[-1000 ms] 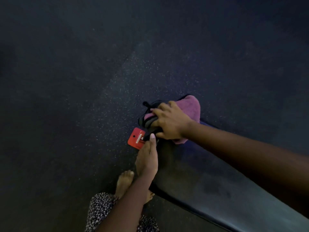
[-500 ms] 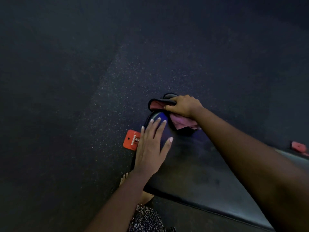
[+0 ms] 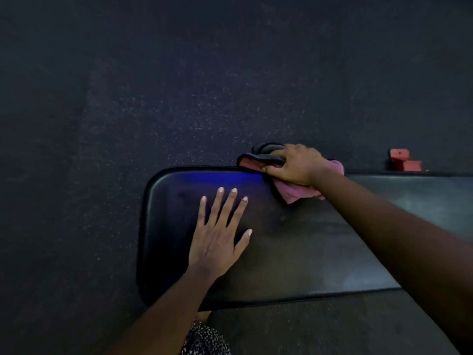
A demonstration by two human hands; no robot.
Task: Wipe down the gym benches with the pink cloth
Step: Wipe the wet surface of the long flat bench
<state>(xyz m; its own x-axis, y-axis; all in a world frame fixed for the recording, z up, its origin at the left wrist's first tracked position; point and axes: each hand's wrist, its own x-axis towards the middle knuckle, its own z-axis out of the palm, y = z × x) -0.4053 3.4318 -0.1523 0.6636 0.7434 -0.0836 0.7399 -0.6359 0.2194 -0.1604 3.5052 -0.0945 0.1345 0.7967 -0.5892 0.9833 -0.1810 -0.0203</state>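
Pink cloth point(image 3: 294, 194) now sits bunched on the far edge of the bench point(image 3: 320, 252). My right hand point(image 3: 297, 163) clamps it there, fingers curled round it and over the rim. A second ago I was working it round the bench's left end, beside a red tag. Since then it has slid off that end onto the long far side, and the tag is out of sight. My left hand point(image 3: 217, 242) has gone from a fingertip touch near the tag to lying flat on the bench near its left end. Its fingers are spread and straight, holding nothing, bracing me. I judge the end is done and the far rim is in hand. The broad top to the right looks yet to be wiped.
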